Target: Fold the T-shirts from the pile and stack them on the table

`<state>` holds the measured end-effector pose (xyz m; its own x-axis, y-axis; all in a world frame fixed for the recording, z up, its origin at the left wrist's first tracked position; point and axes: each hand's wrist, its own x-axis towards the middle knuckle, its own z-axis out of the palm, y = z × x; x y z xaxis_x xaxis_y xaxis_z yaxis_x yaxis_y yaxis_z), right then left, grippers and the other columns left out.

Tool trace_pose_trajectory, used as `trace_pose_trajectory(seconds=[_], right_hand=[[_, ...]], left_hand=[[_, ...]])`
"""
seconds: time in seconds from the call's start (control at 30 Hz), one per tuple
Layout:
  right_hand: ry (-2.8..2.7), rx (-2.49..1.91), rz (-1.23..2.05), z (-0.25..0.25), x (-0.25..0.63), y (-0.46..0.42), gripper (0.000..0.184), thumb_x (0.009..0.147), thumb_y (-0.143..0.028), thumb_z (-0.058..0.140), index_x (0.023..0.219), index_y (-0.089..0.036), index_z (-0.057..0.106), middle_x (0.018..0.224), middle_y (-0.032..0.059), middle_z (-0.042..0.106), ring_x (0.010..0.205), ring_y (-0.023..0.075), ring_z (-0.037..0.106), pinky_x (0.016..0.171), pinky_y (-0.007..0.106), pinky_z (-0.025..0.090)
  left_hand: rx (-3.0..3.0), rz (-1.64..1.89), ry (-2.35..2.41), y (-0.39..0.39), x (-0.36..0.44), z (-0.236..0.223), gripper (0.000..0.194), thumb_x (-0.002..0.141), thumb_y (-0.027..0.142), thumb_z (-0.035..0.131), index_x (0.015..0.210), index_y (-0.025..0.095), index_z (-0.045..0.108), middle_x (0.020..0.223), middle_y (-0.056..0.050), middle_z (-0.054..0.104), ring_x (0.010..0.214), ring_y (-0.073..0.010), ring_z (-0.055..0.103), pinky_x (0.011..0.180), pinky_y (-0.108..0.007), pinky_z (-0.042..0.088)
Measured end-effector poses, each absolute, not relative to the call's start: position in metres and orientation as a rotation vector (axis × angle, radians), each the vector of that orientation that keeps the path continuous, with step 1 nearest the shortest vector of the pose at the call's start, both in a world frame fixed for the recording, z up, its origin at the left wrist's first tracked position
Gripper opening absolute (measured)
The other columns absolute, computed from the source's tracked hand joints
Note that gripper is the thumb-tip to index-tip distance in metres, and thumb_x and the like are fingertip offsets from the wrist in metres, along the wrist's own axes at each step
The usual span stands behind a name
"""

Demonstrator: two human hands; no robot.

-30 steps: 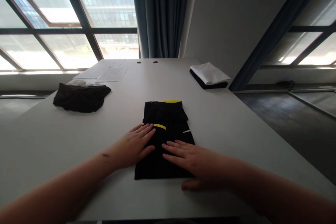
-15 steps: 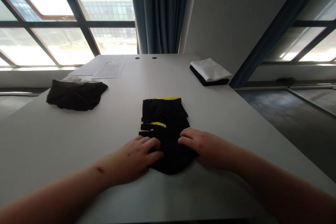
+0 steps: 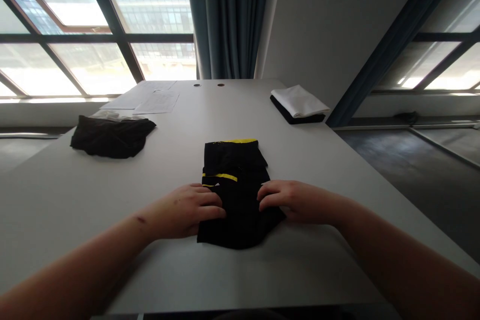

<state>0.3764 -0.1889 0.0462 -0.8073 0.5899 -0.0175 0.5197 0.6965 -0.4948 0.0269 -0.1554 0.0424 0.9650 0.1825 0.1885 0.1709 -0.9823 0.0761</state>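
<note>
A black garment with yellow stripes (image 3: 234, 180) lies folded on the grey table (image 3: 318, 160) right in front of me. My left hand (image 3: 185, 210) grips its left edge with the fingers curled onto the cloth. My right hand (image 3: 296, 201) pinches the right edge, fingers bent inward. The near end of the garment is bunched and rounded between my two hands. Its far end, with a yellow band, lies flat.
A crumpled black garment (image 3: 110, 136) lies at the left, with paper sheets (image 3: 155, 101) behind it. A folded white cloth on a black one (image 3: 298, 103) sits at the far right. Windows and a dark curtain stand behind the table; its right edge drops to the floor.
My hands went from lying flat on the garment to gripping its sides. The near end has been drawn up toward the middle and now bunches between them.
</note>
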Motion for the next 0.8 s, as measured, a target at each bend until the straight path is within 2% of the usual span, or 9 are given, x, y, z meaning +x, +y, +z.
trace_pose_trajectory(seconds=[0.1,0.23,0.33,0.43,0.5,0.63,0.73,0.8], right_hand=[[-2.703,-0.822,0.909,0.054,0.378,-0.188,0.045,0.084,-0.003,0.054,0.120,-0.017,0.078,0.126,0.0091,0.066,0.113,0.0173,0.064,0.103,0.027,0.050],[-2.553,-0.762,1.185,0.069,0.378,-0.190,0.032,0.104,-0.022,0.051,0.120,-0.013,0.077,0.116,0.0122,0.071,0.106,0.0178,0.069,0.100,0.027,0.052],[-2.436,-0.673,1.541,0.076,0.380,-0.191,0.045,0.111,-0.047,0.053,0.114,-0.009,0.078,0.102,0.0129,0.072,0.094,0.0179,0.070,0.090,0.025,0.054],[-2.266,-0.615,1.836,0.073,0.387,-0.189,0.063,0.105,-0.067,0.058,0.099,-0.006,0.077,0.084,0.0101,0.068,0.075,0.0142,0.064,0.075,0.020,0.052],[-2.145,-0.664,1.845,0.067,0.392,-0.187,0.065,0.101,-0.070,0.064,0.094,-0.006,0.075,0.079,0.0081,0.065,0.071,0.0126,0.061,0.072,0.019,0.051],[-1.945,-1.017,1.702,0.050,0.395,-0.178,0.059,0.095,-0.067,0.071,0.097,-0.008,0.070,0.081,0.0069,0.065,0.072,0.0145,0.063,0.068,0.022,0.053],[-1.818,-1.279,1.468,0.037,0.389,-0.171,0.059,0.094,-0.067,0.067,0.103,-0.009,0.068,0.079,0.0058,0.064,0.063,0.0139,0.059,0.059,0.023,0.049],[-1.818,-1.372,1.188,0.029,0.383,-0.167,0.054,0.096,-0.063,0.060,0.101,-0.010,0.068,0.083,0.0065,0.064,0.068,0.0145,0.059,0.063,0.024,0.048]], left_hand=[[3.030,0.436,0.211,-0.157,0.025,0.043,0.021,0.102,0.024,0.051,0.116,0.025,0.065,0.110,-0.006,0.073,0.093,-0.0179,0.067,0.087,-0.030,0.054],[2.929,0.624,0.278,-0.159,0.018,0.046,0.025,0.107,0.030,0.042,0.113,0.022,0.065,0.102,-0.008,0.075,0.089,-0.0169,0.070,0.083,-0.029,0.056],[2.674,0.577,0.351,-0.167,0.015,0.049,0.032,0.107,0.038,0.041,0.104,0.020,0.067,0.083,-0.007,0.073,0.073,-0.0149,0.069,0.070,-0.026,0.056],[2.383,0.586,0.474,-0.175,0.016,0.050,0.042,0.107,0.046,0.041,0.093,0.018,0.068,0.068,-0.004,0.067,0.060,-0.0124,0.063,0.058,-0.023,0.050],[2.284,0.649,0.554,-0.176,0.019,0.050,0.040,0.106,0.046,0.044,0.090,0.017,0.067,0.065,-0.002,0.065,0.057,-0.0102,0.059,0.055,-0.021,0.047],[2.298,0.682,0.888,-0.161,0.024,0.045,0.026,0.100,0.040,0.052,0.095,0.018,0.067,0.074,0.000,0.070,0.063,-0.0098,0.060,0.061,-0.021,0.047],[2.256,0.645,1.059,-0.145,0.027,0.039,0.028,0.099,0.042,0.050,0.098,0.019,0.067,0.105,-0.005,0.076,0.084,-0.0135,0.067,0.070,-0.024,0.051],[2.180,0.622,1.145,-0.136,0.028,0.034,0.032,0.100,0.046,0.047,0.103,0.020,0.067,0.122,-0.005,0.074,0.094,-0.0154,0.068,0.074,-0.026,0.053]])
